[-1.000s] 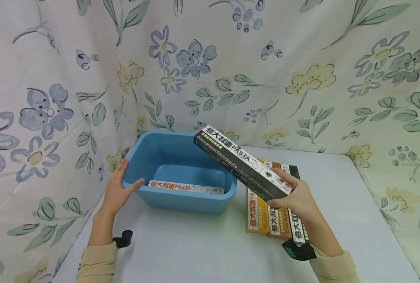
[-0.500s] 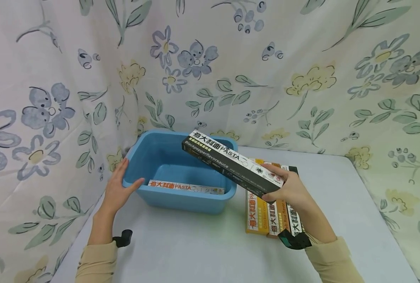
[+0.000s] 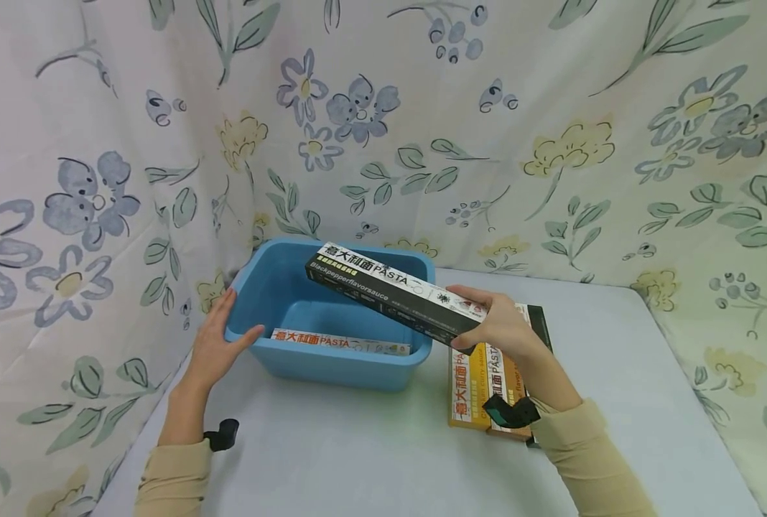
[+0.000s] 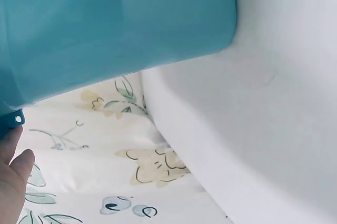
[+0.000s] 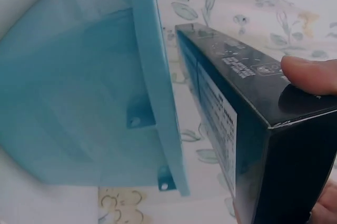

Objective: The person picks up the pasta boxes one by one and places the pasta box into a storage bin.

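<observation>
My right hand [image 3: 500,327] grips the near right end of a long black pasta box [image 3: 390,294], marked black pepper flavor sauce, thumb on one face and fingers across. The box slants up to the left, its far end over the opening of a blue plastic bin [image 3: 345,366]. In the right wrist view the black pasta box [image 5: 216,92] is tilted beside the bin's rim [image 5: 158,71]. My left hand [image 3: 212,345] rests at the bin's front left corner, fingers along the left side, thumb stretched toward the front rim. Another pasta box [image 3: 338,342] with orange lettering lies inside the bin.
Right of the bin, a yellow pasta box [image 3: 462,388], an orange-brown pasta box [image 3: 513,388] and a black box [image 3: 540,327] lie side by side on the white table [image 3: 358,452], partly hidden by my right arm. A floral curtain [image 3: 383,194] stands behind and at the left.
My right hand has moved left and slightly up with the black pasta box, bringing its far end further over the bin. My left hand has stayed at the bin's corner.
</observation>
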Action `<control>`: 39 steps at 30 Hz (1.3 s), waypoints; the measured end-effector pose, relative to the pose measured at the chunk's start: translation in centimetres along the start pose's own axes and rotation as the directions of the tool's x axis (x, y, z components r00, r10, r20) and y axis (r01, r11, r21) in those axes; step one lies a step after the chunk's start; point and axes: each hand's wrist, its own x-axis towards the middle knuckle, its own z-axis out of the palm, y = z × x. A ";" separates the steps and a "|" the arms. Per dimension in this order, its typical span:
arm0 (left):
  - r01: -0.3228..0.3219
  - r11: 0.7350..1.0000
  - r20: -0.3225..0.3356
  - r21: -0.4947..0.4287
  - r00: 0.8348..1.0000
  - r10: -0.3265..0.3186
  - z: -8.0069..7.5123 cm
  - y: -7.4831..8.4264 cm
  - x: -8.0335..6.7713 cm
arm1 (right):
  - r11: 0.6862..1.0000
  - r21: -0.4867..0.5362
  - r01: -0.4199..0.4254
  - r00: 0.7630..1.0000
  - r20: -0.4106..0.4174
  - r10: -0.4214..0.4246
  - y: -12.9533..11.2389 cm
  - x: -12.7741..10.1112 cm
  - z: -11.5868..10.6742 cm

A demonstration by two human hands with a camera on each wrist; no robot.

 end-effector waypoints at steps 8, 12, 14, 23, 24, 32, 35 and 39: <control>-0.003 1.000 0.000 0.004 1.000 0.003 0.0 0.0 -0.1 | 0.996 -0.085 0.003 1.000 -0.009 -0.004 -1.3 2.3 1.2; 0.007 1.000 0.003 0.002 1.000 -0.007 0.0 -0.1 -0.1 | 0.993 -0.114 0.021 1.000 0.014 -0.020 -2.1 3.4 1.7; 0.010 1.000 0.006 0.001 1.000 -0.010 0.0 -0.1 -0.1 | 0.990 -0.138 0.019 0.999 0.032 -0.015 -2.6 4.0 2.1; 0.015 1.000 0.006 0.014 1.000 -0.015 -0.2 -0.1 0.0 | 0.956 -0.292 0.015 0.992 0.127 0.024 -4.5 6.8 4.3; 0.016 1.000 0.006 0.014 1.000 -0.017 -0.2 -0.1 0.0 | 0.950 -0.313 0.007 0.991 0.128 0.035 -4.7 7.1 4.5; 0.002 1.000 -0.005 0.008 1.000 -0.002 -0.1 -0.1 -0.1 | 0.885 -0.466 -0.014 0.986 0.142 0.090 -6.1 9.5 6.1; 0.003 1.000 -0.005 0.005 1.000 -0.003 0.0 -0.1 0.0 | 0.863 -0.505 -0.010 0.984 0.151 0.099 -6.5 10.1 6.7; 0.003 1.000 -0.002 0.004 1.000 -0.003 0.0 -0.1 0.0 | 0.856 -0.518 -0.009 0.979 0.172 0.114 -6.9 10.8 7.4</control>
